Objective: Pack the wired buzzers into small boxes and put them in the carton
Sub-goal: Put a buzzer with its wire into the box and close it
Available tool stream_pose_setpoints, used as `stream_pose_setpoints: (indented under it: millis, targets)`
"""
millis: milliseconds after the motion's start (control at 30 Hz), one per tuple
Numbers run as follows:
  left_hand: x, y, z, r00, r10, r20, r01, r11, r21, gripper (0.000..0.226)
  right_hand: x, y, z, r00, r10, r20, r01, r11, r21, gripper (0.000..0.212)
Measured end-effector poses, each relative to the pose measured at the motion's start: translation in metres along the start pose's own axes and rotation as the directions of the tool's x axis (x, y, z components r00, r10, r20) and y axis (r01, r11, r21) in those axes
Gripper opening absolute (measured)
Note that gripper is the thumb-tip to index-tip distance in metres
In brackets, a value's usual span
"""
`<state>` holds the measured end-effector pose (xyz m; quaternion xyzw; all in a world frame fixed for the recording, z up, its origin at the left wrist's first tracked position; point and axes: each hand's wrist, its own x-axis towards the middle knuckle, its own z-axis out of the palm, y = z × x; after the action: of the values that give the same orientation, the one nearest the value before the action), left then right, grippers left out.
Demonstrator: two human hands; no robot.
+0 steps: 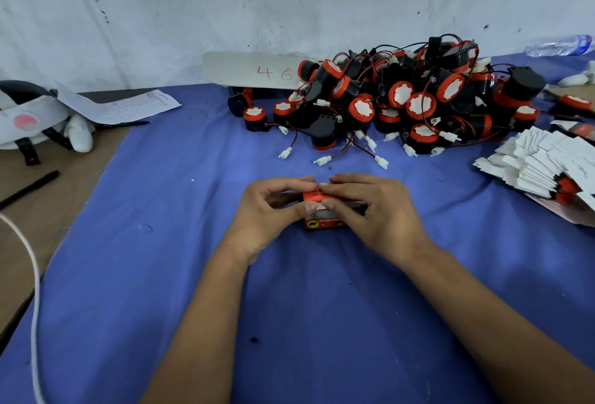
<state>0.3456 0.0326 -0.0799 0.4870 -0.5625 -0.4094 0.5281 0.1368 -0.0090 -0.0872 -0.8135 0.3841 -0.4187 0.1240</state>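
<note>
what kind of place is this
Probably a small packing workbench in a workshop: a heap of wired buzzers on blue cloth, a stack of flat boxes, and both hands closing a small red box.

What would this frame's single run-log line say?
stage: closing box | left hand: grips small red box | right hand: grips box top | buzzer pile: behind | carton: unseen

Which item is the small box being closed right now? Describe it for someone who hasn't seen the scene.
Start at the blue cloth covering the table. Near its middle, in front of the buzzer pile, the left hand and right hand grip a small red box. It is the only assembled box; the stack of flat boxes lies far right.
</note>
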Motion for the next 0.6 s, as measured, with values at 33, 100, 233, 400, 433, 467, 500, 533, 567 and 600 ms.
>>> stream_pose_setpoints:
  millis: [33,100,233,400,433,467,500,533,567,600]
  targets:
    - [0.0005,-0.0009,-0.0015,0.999,0.008,-0.031,-0.008,1.000,-0.005,0.024,-0.0003,-0.0005,-0.0002,1.000,-0.014,-0.003,0.014,1.000,-0.017,0.023]
    - [0.0015,-0.0011,-0.0037,0.998,0.033,-0.048,-0.032,0.999,0.027,0.020,-0.0010,-0.0019,-0.0006,0.999,-0.033,-0.001,0.032,0.998,-0.045,0.025]
    - [0.0023,0.0004,-0.0017,0.996,0.087,-0.025,-0.084,0.990,0.109,0.020,-0.0018,-0.0042,0.0004,0.998,-0.065,0.018,0.067,0.993,-0.098,0.027]
    - [0.0019,0.0032,0.0004,0.994,0.106,-0.015,-0.101,0.973,0.209,0.014,-0.0001,0.0011,-0.0038,0.994,-0.083,0.066,0.087,0.995,-0.056,0.025]
    - [0.0021,0.0037,0.0005,0.994,0.108,-0.010,-0.103,0.968,0.229,0.012,0.0000,0.0021,-0.0043,0.994,-0.084,0.069,0.087,0.995,-0.049,0.025]
    - [0.0020,0.0041,0.0005,0.994,0.111,-0.007,-0.106,0.964,0.245,0.012,0.0000,0.0027,-0.0044,0.994,-0.083,0.069,0.086,0.995,-0.048,0.025]
    - [0.0020,0.0045,0.0006,0.994,0.113,-0.006,-0.107,0.961,0.256,0.014,0.0003,0.0028,-0.0041,0.994,-0.079,0.070,0.082,0.995,-0.049,0.025]
    - [0.0019,0.0051,0.0010,0.993,0.115,-0.007,-0.108,0.958,0.265,0.016,0.0004,0.0027,-0.0040,0.995,-0.073,0.070,0.076,0.996,-0.049,0.024]
    - [0.0019,0.0055,0.0016,0.993,0.117,-0.009,-0.110,0.955,0.274,0.017,0.0006,0.0026,-0.0039,0.995,-0.069,0.069,0.072,0.996,-0.049,0.024]
    - [0.0019,0.0057,0.0022,0.993,0.120,-0.012,-0.112,0.952,0.284,0.018,0.0008,0.0024,-0.0039,0.995,-0.069,0.068,0.072,0.996,-0.050,0.024]
